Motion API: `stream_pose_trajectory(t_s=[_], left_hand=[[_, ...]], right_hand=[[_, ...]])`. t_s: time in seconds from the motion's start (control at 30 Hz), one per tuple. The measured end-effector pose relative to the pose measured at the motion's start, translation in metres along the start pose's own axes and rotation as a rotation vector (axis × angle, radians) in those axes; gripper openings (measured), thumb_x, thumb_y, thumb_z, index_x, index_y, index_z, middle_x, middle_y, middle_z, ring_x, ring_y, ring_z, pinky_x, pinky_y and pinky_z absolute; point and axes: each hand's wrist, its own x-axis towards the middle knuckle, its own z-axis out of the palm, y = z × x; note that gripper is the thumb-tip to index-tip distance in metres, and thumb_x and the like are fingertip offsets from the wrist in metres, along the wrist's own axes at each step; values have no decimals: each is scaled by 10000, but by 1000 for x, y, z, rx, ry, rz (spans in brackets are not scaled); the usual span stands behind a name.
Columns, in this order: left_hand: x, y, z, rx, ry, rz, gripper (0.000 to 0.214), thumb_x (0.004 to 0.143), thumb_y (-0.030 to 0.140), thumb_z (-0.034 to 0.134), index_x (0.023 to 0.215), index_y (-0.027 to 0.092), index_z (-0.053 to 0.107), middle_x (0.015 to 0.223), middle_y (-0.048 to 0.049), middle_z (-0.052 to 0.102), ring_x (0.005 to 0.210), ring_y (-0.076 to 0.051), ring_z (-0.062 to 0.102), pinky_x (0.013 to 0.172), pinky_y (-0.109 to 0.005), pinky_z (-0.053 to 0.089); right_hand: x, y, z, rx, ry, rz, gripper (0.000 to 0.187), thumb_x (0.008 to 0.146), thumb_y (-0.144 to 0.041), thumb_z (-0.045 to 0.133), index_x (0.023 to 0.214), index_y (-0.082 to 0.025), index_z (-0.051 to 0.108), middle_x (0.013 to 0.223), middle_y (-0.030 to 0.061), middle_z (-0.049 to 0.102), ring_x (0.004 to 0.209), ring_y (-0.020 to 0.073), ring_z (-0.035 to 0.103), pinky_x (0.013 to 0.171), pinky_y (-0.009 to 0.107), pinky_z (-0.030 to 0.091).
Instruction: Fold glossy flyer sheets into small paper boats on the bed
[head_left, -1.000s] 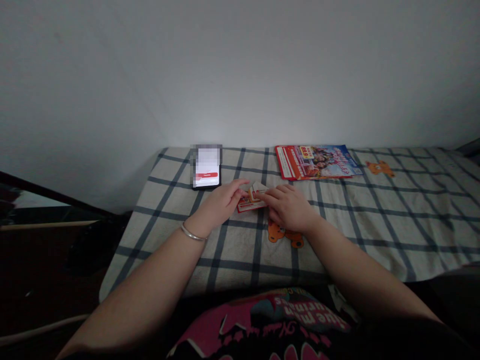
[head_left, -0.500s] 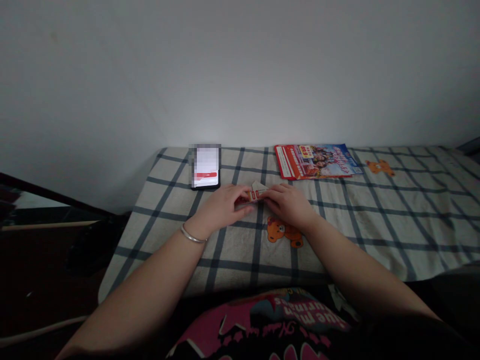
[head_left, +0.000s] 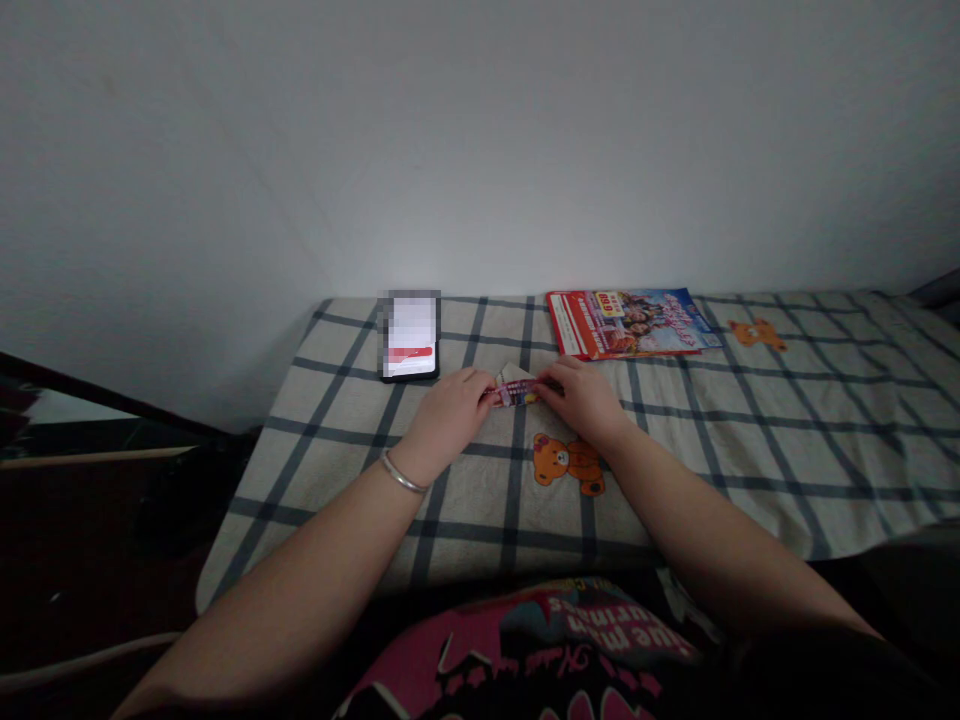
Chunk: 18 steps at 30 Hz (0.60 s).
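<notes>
A small piece of folded printed paper [head_left: 514, 391] lies between my hands at the middle of the cloth, its pale pointed part facing the wall and a purple printed strip along the near side. My left hand [head_left: 452, 410] pinches its left end, wearing a silver bangle [head_left: 403, 472] at the wrist. At the right end, the fingers of my right hand [head_left: 581, 400] are closed on the same paper. Both thumbs are partly hidden. An orange bear print [head_left: 568, 463] on the cloth shows just below my right hand.
A phone [head_left: 411, 335] with a lit screen lies beyond my left hand. Colourful flyers [head_left: 634, 322] are stacked near the wall [head_left: 480, 150] at the right. The checked cloth [head_left: 345, 400] covers the table, whose left edge slopes down beside a dark area.
The paper's near side now shows a purple print where a cream and red one was. My left hand has turned and its fingers have closed in on the paper; my right hand has barely moved.
</notes>
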Motion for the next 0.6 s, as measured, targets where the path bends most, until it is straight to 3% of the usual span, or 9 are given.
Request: stream_pose_trajectory(t_s=[0.37, 0.6], left_hand=[[-1, -4, 9, 126, 51, 71, 109, 972, 203, 504, 980, 143, 594, 961, -80, 592, 902, -224, 572, 824, -369, 493], [-1, 1, 5, 174, 35, 71, 127, 982, 181, 465, 1003, 128, 579, 988, -90, 587, 924, -226, 570, 829, -363, 496]], right_hand=[[1, 1, -1, -74, -52, 31, 164, 924, -344, 595, 877, -213, 681, 900, 56, 667, 799, 194, 615, 639, 288, 422], [-1, 12, -5, 107, -37, -2, 147, 914, -243, 573, 911, -203, 714, 916, 66, 685, 875, 206, 623, 800, 334, 478]])
